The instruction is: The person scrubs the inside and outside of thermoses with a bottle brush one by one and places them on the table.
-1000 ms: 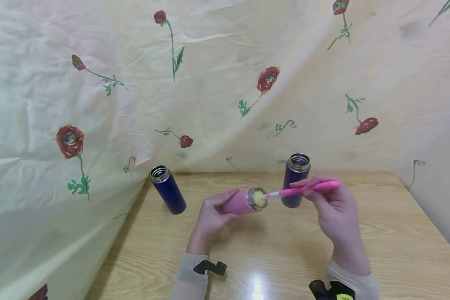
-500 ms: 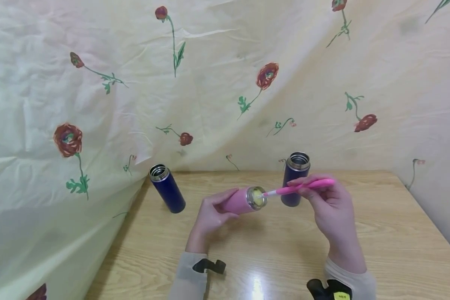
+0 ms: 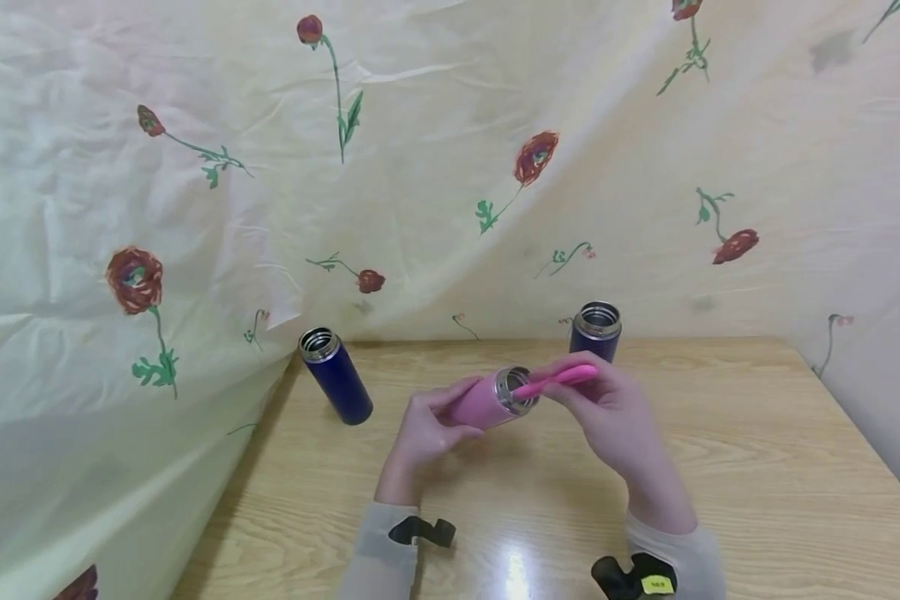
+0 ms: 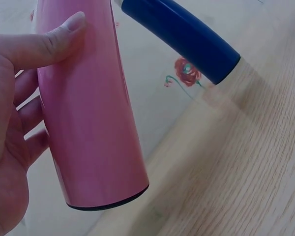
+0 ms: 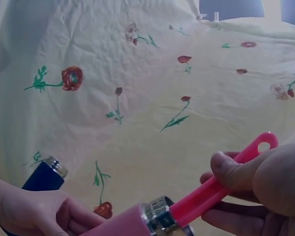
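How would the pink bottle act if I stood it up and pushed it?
The pink bottle might tip if pushed near its top, since it is tall and slim. Lying down, it would probably roll, because its sides are round. It may feel a bit slippery too, as its surface looks smooth and shiny where the left hand grips it.

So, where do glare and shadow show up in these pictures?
Head view: a white glare patch on the pale wooden table, soft shadow below the pink metal-necked bottle; left wrist view: shadow beside the dark-blue cylindrical bottle; right wrist view: bright light at top right, the pale flower-patterned cloth dimmer.
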A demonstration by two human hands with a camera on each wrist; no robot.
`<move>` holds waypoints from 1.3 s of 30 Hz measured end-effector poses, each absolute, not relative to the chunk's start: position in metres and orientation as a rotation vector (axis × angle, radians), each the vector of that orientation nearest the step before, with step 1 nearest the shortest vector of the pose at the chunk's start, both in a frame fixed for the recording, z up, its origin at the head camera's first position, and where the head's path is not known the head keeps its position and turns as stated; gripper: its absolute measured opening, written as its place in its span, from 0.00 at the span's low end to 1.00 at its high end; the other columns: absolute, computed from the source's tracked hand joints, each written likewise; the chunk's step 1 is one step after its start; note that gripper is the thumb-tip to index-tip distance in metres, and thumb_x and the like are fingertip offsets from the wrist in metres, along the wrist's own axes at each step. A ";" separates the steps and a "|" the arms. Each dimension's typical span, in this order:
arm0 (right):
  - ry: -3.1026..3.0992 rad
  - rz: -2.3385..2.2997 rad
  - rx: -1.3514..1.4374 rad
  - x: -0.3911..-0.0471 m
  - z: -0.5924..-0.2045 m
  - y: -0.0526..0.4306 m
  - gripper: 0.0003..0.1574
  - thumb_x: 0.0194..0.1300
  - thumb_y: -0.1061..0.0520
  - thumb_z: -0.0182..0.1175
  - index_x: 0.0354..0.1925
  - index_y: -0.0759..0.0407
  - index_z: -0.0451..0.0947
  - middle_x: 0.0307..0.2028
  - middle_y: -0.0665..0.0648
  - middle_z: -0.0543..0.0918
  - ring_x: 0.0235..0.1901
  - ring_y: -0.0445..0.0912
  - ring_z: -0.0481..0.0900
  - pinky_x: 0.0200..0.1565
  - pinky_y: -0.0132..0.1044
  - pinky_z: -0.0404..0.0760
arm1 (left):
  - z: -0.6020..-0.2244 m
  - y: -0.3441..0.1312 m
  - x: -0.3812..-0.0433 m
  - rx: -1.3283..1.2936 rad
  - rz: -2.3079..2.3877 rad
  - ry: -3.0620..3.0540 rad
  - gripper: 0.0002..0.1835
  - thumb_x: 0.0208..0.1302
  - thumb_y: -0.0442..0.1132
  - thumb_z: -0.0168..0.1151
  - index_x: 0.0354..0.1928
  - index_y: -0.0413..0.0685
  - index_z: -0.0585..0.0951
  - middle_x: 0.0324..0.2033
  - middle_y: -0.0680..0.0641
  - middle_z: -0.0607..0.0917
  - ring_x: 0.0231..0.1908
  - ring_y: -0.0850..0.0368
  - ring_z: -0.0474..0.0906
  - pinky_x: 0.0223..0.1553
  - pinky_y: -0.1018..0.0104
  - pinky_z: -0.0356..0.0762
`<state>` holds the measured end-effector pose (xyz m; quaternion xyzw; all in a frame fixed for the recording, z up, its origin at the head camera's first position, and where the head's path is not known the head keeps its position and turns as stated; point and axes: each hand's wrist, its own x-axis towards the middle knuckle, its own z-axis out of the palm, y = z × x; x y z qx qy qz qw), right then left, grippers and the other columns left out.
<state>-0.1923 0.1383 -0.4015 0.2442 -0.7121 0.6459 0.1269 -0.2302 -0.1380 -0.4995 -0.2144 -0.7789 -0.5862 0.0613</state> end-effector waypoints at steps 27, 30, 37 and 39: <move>-1.584 2.016 0.234 -0.154 -0.368 0.155 0.12 0.68 0.74 0.67 0.50 0.79 0.82 0.42 0.61 0.93 0.42 0.47 0.92 0.49 0.38 0.88 | -0.501 -0.144 -0.230 -0.597 -1.688 -2.344 0.44 0.49 0.26 0.83 0.70 0.60 0.82 0.68 0.57 0.82 0.70 0.52 0.76 0.75 0.44 0.66; -1.487 2.040 0.207 -0.151 -0.365 0.159 0.13 0.69 0.74 0.67 0.50 0.81 0.82 0.41 0.64 0.92 0.42 0.49 0.93 0.48 0.40 0.88 | -0.500 -0.145 -0.230 -0.635 -1.659 -2.321 0.44 0.49 0.25 0.83 0.70 0.57 0.83 0.68 0.55 0.82 0.70 0.51 0.76 0.75 0.46 0.66; -1.395 2.046 0.197 -0.143 -0.360 0.161 0.14 0.69 0.75 0.66 0.49 0.87 0.78 0.40 0.67 0.91 0.41 0.51 0.93 0.47 0.42 0.88 | -0.497 -0.147 -0.228 -0.710 -1.638 -2.277 0.42 0.49 0.24 0.83 0.69 0.52 0.84 0.67 0.54 0.83 0.69 0.51 0.77 0.75 0.49 0.67; -1.385 2.026 0.204 -0.141 -0.359 0.160 0.15 0.69 0.75 0.65 0.49 0.88 0.77 0.40 0.68 0.91 0.41 0.51 0.93 0.47 0.42 0.88 | -0.496 -0.148 -0.228 -0.717 -1.656 -2.265 0.42 0.48 0.23 0.83 0.69 0.52 0.84 0.66 0.53 0.84 0.69 0.51 0.78 0.75 0.49 0.68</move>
